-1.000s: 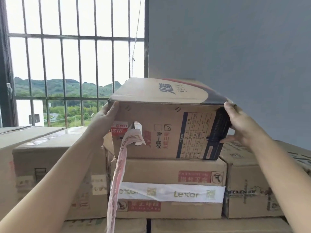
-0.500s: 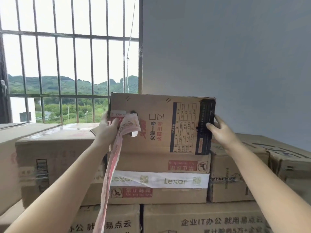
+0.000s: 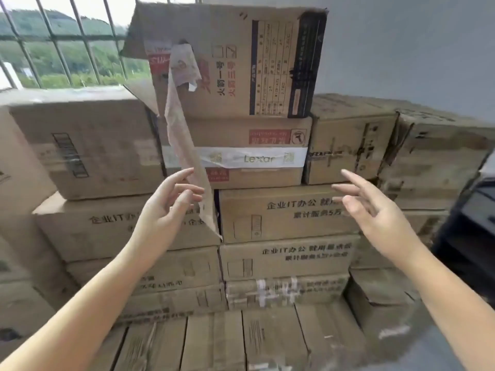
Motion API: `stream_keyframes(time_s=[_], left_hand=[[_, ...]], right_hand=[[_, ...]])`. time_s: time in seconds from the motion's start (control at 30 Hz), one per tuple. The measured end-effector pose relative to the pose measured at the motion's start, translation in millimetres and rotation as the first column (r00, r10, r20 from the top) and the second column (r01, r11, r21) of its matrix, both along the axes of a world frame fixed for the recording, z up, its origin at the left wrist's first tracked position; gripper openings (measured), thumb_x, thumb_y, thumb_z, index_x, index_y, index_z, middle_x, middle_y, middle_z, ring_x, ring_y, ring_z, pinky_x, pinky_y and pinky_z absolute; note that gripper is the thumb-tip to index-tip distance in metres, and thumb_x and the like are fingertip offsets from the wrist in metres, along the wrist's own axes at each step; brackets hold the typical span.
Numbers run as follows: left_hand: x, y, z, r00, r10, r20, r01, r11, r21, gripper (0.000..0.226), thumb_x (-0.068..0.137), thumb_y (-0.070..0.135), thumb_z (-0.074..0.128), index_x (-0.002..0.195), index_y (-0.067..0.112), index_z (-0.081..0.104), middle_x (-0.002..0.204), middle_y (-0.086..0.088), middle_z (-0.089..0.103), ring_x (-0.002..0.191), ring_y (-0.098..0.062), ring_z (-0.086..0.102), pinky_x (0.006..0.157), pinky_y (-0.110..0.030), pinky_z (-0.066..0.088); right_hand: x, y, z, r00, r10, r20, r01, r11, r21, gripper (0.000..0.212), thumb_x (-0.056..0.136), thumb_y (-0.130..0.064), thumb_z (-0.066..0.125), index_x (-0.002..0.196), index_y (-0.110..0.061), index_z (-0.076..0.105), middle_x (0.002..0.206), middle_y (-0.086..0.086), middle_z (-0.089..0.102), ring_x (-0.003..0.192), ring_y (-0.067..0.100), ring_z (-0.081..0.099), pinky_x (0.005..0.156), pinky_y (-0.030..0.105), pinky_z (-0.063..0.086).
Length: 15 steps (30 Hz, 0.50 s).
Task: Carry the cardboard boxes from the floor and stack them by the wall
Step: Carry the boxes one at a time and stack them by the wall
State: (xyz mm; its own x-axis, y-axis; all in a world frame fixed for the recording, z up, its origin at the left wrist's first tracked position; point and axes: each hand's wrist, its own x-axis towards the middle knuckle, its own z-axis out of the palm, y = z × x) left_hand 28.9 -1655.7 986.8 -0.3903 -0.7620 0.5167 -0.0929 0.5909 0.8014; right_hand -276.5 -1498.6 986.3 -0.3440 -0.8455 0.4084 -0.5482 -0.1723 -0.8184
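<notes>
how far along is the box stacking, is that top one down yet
Done: the top box sits on the Lexar-taped box, part of a tall stack against the grey wall. In hand: nothing; the left hand and right hand are open and off the box, the left beside the loose tape strip hanging from it. Left: the floor is out of view, so remaining boxes can't be judged.

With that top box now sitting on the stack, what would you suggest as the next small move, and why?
Probably turn away for the next box: the top box rests on the Lexar-taped box, and both the left hand and right hand are open and off it. The loose tape strip merely dangles by the left fingers.
</notes>
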Motion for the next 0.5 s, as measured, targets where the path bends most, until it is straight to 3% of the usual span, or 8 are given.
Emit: stream_keyframes(time_s=[0.13,0.2,0.27,0.33,0.43,0.5], left_hand=[[5.6,47.9,-59.8,0.997,-0.061,0.036,0.055,0.988,0.145,0.033,0.098,0.020,0.043,0.122,0.041,0.052,0.103,0.008,0.071,0.096,-0.011,0.066,0.085,-0.025,0.054],[7.4,69.0,-88.0,0.994,-0.095,0.056,0.079,0.967,0.244,0.033,0.101,0.016,0.042,0.122,0.039,0.052,0.102,0.007,0.071,0.097,-0.011,0.066,0.084,-0.030,0.055],[7.7,90.6,-112.4,0.986,-0.145,0.076,0.111,0.932,0.346,0.031,0.097,0.025,0.042,0.123,0.038,0.052,0.103,0.005,0.071,0.098,-0.012,0.066,0.085,-0.033,0.051],[5.9,108.8,-133.6,0.974,-0.199,0.109,0.132,0.888,0.440,0.032,0.094,0.031,0.042,0.124,0.037,0.053,0.103,0.005,0.071,0.097,-0.012,0.066,0.085,-0.032,0.048],[-1.3,126.9,-159.3,0.945,-0.285,0.162,0.155,0.823,0.546,0.029,0.099,0.023,0.040,0.121,0.038,0.054,0.101,0.009,0.071,0.094,-0.007,0.067,0.084,-0.030,0.048],[-8.3,133.8,-171.5,0.909,-0.371,0.190,0.186,0.769,0.612,0.029,0.100,0.024,0.040,0.121,0.038,0.054,0.100,0.010,0.072,0.092,-0.006,0.067,0.085,-0.030,0.048]], right_hand=[[22.1,65.0,-73.4,0.984,-0.095,0.153,0.082,0.993,0.085,0.042,0.084,-0.053,0.049,0.125,-0.058,0.043,0.120,-0.025,0.062,0.109,0.000,0.061,0.091,0.025,0.052],[32.8,98.9,-108.7,0.956,-0.169,0.241,0.137,0.980,0.144,0.038,0.091,-0.039,0.050,0.126,-0.054,0.044,0.119,-0.021,0.063,0.107,0.001,0.063,0.090,0.027,0.051],[46.7,132.7,-138.1,0.916,-0.248,0.315,0.187,0.959,0.211,0.040,0.089,-0.039,0.049,0.127,-0.050,0.043,0.120,-0.018,0.063,0.105,0.002,0.063,0.089,0.025,0.052],[63.0,164.2,-162.1,0.859,-0.348,0.374,0.256,0.927,0.274,0.045,0.083,-0.042,0.048,0.128,-0.045,0.043,0.122,-0.014,0.062,0.103,0.002,0.064,0.085,0.021,0.053],[93.6,206.5,-188.9,0.742,-0.508,0.437,0.376,0.855,0.357,0.046,0.083,-0.036,0.049,0.128,-0.039,0.044,0.120,-0.009,0.062,0.098,0.002,0.065,0.079,0.017,0.054],[118.5,229.4,-201.2,0.647,-0.610,0.457,0.459,0.791,0.405,0.050,0.081,-0.038,0.050,0.131,-0.035,0.045,0.119,-0.011,0.063,0.098,0.002,0.065,0.084,0.024,0.053]])
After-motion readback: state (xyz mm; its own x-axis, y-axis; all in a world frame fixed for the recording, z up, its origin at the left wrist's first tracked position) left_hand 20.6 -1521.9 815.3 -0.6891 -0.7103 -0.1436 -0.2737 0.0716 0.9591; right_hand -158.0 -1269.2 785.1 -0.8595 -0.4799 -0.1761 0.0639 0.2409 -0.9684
